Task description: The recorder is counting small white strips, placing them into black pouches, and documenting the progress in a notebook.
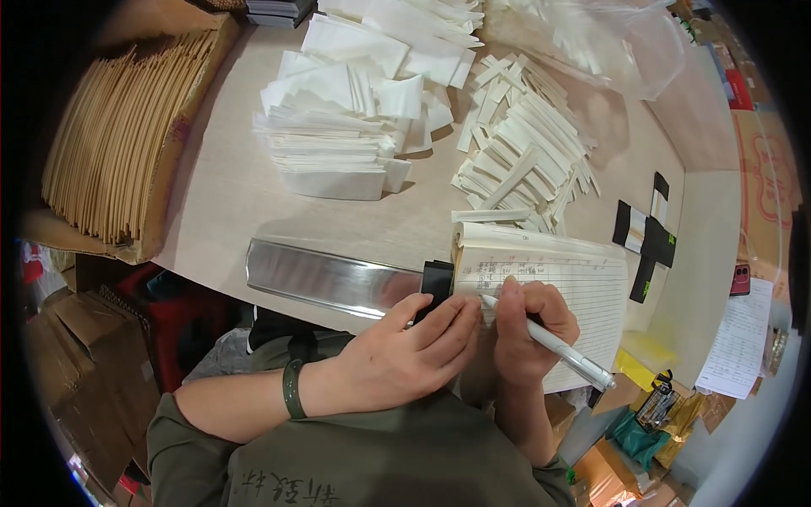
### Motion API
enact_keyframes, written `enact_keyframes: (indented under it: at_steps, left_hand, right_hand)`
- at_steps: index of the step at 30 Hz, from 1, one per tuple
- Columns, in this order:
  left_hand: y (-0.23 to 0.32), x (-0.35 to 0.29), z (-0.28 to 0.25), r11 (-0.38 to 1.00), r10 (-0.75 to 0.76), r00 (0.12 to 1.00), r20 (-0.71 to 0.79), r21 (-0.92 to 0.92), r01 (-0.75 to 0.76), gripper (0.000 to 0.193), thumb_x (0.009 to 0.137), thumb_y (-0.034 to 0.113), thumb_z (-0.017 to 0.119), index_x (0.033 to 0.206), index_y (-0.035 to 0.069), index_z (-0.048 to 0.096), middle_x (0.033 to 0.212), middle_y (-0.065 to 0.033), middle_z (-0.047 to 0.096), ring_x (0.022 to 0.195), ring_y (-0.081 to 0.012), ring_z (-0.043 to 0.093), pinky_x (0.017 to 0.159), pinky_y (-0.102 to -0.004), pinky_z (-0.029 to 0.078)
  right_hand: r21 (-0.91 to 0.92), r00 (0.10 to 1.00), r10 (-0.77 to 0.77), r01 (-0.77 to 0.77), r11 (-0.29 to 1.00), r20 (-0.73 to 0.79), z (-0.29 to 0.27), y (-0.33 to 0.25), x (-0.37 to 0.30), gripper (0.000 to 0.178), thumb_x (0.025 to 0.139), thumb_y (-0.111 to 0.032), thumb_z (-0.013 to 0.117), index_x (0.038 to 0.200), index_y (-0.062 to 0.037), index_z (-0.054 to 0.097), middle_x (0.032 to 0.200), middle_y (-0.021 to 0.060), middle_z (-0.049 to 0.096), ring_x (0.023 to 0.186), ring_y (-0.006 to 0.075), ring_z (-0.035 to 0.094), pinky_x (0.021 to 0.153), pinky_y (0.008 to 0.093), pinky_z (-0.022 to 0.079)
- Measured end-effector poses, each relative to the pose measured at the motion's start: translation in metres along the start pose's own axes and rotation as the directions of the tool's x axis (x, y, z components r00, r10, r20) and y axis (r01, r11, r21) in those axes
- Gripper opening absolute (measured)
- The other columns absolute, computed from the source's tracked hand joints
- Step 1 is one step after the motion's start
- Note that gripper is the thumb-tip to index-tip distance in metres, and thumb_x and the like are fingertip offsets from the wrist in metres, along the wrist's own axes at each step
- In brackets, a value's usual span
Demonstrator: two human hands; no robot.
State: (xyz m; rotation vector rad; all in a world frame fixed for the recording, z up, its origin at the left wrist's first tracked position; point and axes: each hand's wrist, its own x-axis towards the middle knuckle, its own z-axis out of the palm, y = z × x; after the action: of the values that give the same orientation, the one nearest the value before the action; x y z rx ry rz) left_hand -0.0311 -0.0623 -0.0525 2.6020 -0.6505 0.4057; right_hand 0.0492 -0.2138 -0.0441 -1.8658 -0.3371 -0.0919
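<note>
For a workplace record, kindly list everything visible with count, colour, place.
Table: one, pale, middle
Notebook: one, cream, lower middle
Pen: one, white-silver, over notebook
Black piece: one, black, at notebook's left
Shiny strip: one, silver, left of black piece
Folded papers: many, white, upper middle
Narrow strips: many, cream, right of papers
Plastic bag: one, clear, top right
Sticks: many, tan, upper left
Open box: one, brown, around sticks
Cross-shaped piece: one, black-white, right of notebook
Sheet: one, white, far right
Cartons: several, brown, lower left
Packages: uncounted, mixed, lower right
Shirt: one, dark green, bottom
Wristband: one, dark green, left wrist
Left hand: one, beside black piece
Right hand: one, around pen
</note>
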Motion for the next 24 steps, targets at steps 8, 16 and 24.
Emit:
enact_keyframes:
  at_steps: [8, 16, 24]
  left_hand:
    - [0.0, 0.0015, -0.0024, 0.999, -0.011, 1.0, 0.001, -0.031, 0.011, 0.029, 0.08, 0.018, 0.057, 0.104, 0.003, 0.066, 0.125, -0.0155, 0.061, 0.118, -0.0256, 0.056, 0.093, -0.0395, 0.046]
    - [-0.0004, 0.002, -0.0026, 1.0, -0.012, 1.0, -0.005, -0.024, 0.012, 0.029, 0.08, 0.017, 0.057, 0.104, 0.003, 0.066, 0.123, -0.0147, 0.061, 0.117, -0.0245, 0.057, 0.093, -0.0392, 0.046]
    - [0.0008, 0.0025, -0.0017, 1.0, -0.017, 1.0, -0.015, -0.019, 0.017, 0.029, 0.079, 0.017, 0.058, 0.103, 0.003, 0.066, 0.122, -0.0139, 0.062, 0.116, -0.0242, 0.057, 0.094, -0.0387, 0.045]
  right_hand:
    - [-0.055, 0.999, -0.021, 0.023, 0.998, 0.029, -0.0008, 0.0014, -0.0006, 0.034, 0.083, 0.004, 0.071, 0.06, -0.0043, 0.047, 0.053, 0.0, 0.044, 0.048, 0.0064, 0.035, 0.043, 0.0247, 0.028]
    - [-0.057, 0.999, -0.028, 0.029, 0.998, 0.024, 0.0008, 0.0005, -0.0009, 0.034, 0.083, 0.004, 0.071, 0.06, -0.0042, 0.047, 0.054, 0.0004, 0.044, 0.048, 0.0072, 0.035, 0.043, 0.0253, 0.028]
    - [-0.066, 0.999, -0.022, 0.024, 0.998, 0.039, -0.001, 0.0015, -0.0008, 0.034, 0.085, 0.003, 0.069, 0.06, -0.0037, 0.047, 0.053, 0.0001, 0.044, 0.048, 0.0067, 0.035, 0.043, 0.0251, 0.028]
